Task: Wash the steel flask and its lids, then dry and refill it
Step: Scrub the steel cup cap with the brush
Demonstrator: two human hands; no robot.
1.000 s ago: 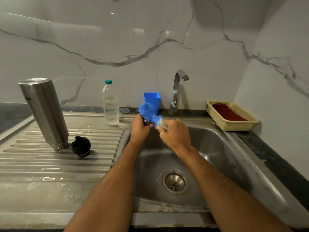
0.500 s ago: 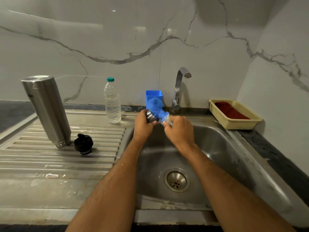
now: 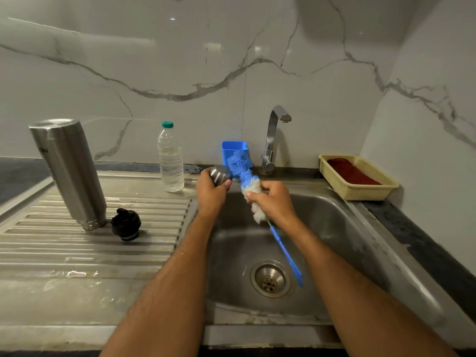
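Your left hand point(image 3: 211, 189) grips the steel lid point(image 3: 220, 174) over the sink point(image 3: 360, 228); your right hand point(image 3: 273, 202) clenches the bottle brush point(image 3: 244, 176), apparently by its bristles. Steel flask point(image 3: 68, 171) inverted on drainboard point(image 3: 90, 243), black stopper point(image 3: 126, 224) beside.

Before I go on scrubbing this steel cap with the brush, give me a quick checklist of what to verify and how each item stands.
1. Steel cap held firmly: ok, the left hand grips it above the sink.
2. Brush under control: ok, the right hand holds it around the bristles, the blue handle pointing down toward the drain.
3. Bristles inside the cap: not ok, they sit beside it.
4. Water running from the tap: not ok, no stream shows.
5. Flask body out of the way: ok, upside down on the drainboard beside the black lid.
6. Soap on the bristles: cannot tell.
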